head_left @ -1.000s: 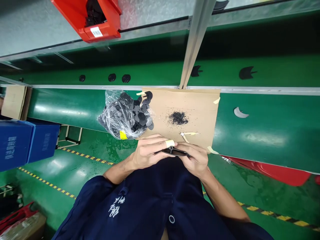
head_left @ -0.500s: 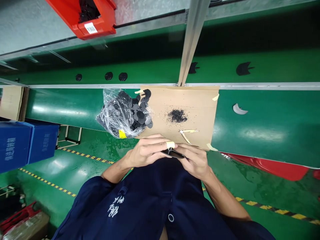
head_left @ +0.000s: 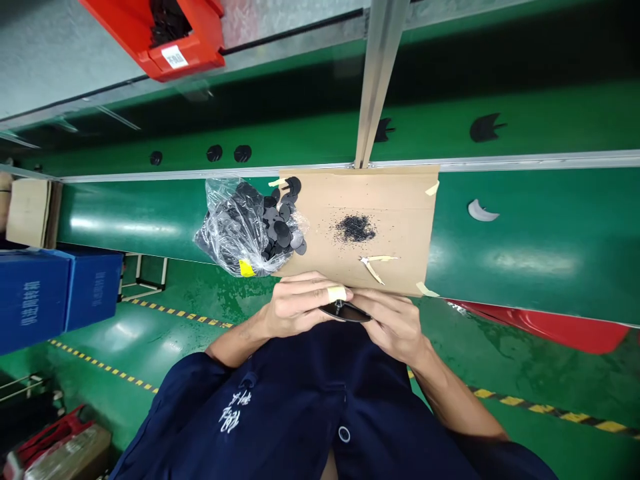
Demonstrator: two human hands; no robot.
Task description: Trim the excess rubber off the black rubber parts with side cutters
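black disc [head_left: 356,314] tilted slightly since earlier frame; left grip [head_left: 297,305], right grip [head_left: 396,324] both clamped on it.

Rm has a glossy green floor [head_left: 500,360] w/ yellow-&-black striped tape lines [head_left: 543,411] on L & R. Long green-topped workbench [head_left: 540,220] runs full width, w/ a silver metal rail [head_left: 490,161] along it & a grey metal post [head_left: 381,73] rising approx. mid-view. Grey sheet-like shelf [head_left: 55,53] at top L. Blue boxes w/ white lettering [head_left: 33,300] at far L, next to a white tubular frame [head_left: 165,272]. Overhead light src not visible; pale glare streaks [head_left: 123,228] on bench, dark shadow top R.
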